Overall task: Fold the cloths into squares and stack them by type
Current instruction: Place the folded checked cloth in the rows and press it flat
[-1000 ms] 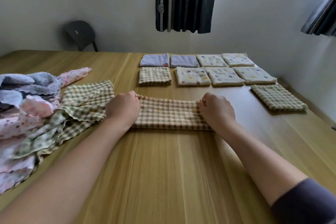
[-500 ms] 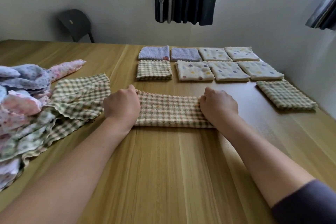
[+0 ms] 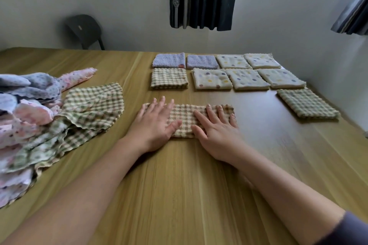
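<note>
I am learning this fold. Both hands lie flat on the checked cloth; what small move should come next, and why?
Probably fold one short end over the other. The checked cloth under the left hand and right hand is a long strip, not yet square like the folded checked square behind it.

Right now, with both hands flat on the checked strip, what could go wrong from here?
1. The left hand and right hand only press the checked strip; lifting them for the last fold may let its layers slip askew.
2. The loose green checked cloth lies beside the left hand and could get dragged.
3. The beige checked square and green checked square lie apart; the strip looks beige, so a mis-stack is possible.
</note>
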Motion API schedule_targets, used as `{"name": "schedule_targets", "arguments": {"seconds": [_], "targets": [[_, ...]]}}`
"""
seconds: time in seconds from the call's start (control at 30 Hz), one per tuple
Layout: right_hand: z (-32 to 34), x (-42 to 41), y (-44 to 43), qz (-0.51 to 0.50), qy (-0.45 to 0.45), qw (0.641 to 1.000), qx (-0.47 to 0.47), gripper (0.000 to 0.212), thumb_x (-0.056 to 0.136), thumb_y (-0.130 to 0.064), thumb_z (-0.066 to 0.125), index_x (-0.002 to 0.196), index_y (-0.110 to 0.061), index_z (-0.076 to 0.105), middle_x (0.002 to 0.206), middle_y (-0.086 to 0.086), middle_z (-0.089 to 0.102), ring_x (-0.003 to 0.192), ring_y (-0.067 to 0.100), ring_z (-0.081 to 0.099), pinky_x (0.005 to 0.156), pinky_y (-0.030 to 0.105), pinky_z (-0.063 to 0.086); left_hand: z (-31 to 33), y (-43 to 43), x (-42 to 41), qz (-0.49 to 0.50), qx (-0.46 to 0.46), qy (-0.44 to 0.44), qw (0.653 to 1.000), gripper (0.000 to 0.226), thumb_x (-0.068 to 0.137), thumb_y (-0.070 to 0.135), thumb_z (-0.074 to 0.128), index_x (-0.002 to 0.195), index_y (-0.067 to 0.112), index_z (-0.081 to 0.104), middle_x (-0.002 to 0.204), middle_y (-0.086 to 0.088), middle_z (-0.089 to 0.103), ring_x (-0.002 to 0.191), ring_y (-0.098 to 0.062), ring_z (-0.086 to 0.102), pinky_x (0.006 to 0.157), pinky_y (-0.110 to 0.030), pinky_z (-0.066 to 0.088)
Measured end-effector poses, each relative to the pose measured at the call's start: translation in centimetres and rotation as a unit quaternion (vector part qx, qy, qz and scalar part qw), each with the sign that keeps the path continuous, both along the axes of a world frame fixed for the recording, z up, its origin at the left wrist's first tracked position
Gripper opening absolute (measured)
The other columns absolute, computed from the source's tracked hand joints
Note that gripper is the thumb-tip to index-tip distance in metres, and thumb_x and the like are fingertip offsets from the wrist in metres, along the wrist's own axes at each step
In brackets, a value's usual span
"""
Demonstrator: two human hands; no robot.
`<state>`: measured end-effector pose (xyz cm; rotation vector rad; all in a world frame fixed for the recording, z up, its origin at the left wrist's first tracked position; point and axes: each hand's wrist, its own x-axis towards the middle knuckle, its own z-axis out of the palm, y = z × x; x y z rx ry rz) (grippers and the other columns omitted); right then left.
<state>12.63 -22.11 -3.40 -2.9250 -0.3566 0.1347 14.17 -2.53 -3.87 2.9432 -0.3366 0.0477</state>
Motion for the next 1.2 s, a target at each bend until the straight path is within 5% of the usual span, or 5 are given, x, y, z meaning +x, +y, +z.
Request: {"name": "schedule_targets", "arguments": {"seconds": [0.47,0.67,0.83,1.03,1.2], "targets": [[1.2,-1.9,-2.7,-0.017,-0.102,0.993,0.049,0.057,0.098,-0.047,0.016,0.152,-0.027,0.014,0.16,-0.006,0.003,0.147,0.012,-0.006,0.117,0.043,-0.011,0.4,-0.5,-0.9,0.096,0.034,0.034,0.994,0.073,0.091,0.067,0.015,0.152,0.03,-0.001,0.16,-0.005,-0.001,0.147,-0.022,-0.002,0.117,-0.05,-0.004],[0.8,-4.2,-2.6,0.051,-0.097,0.991,0.078,0.042,0.101,-0.04,0.027,0.14,-0.032,0.042,0.15,-0.014,0.036,0.141,0.004,0.022,0.119,0.042,-0.005,2.5,-0.8,-4.9,0.142,0.116,-0.101,0.978,0.076,0.091,0.064,0.007,0.151,0.019,0.013,0.115,-0.006,0.066,0.109,-0.022,0.06,0.112,-0.049,0.018],[1.2,-4.3,-4.2,0.017,-0.151,0.981,0.121,0.035,0.101,-0.026,0.037,0.132,-0.024,0.052,0.146,-0.007,0.043,0.14,0.009,0.029,0.118,0.042,-0.001,2.9,0.6,-7.6,-0.025,-0.078,-0.28,0.957,0.047,0.088,0.05,0.037,0.11,0.018,0.063,0.058,0.008,0.061,0.048,-0.003,0.046,0.078,-0.033,0.041],[0.7,-6.2,-4.2,0.094,-0.144,0.975,0.137,0.04,0.095,-0.027,0.031,0.125,-0.026,0.059,0.138,-0.009,0.052,0.133,0.008,0.04,0.119,0.039,0.004,2.0,2.2,-7.9,-0.243,-0.184,-0.024,0.952,0.035,0.074,0.058,0.063,0.095,0.031,0.065,0.092,0.018,0.058,0.087,-0.003,0.056,0.074,-0.017,0.048],[0.2,-6.8,-4.0,0.184,-0.122,0.964,0.145,0.053,0.082,-0.021,0.053,0.135,-0.027,0.05,0.141,-0.008,0.049,0.137,0.008,0.035,0.118,0.036,0.006,0.9,0.8,-8.0,-0.182,-0.233,-0.073,0.952,0.024,0.083,0.048,0.059,0.083,0.024,0.063,0.08,0.011,0.06,0.076,-0.005,0.054,0.069,-0.028,0.047]]}}
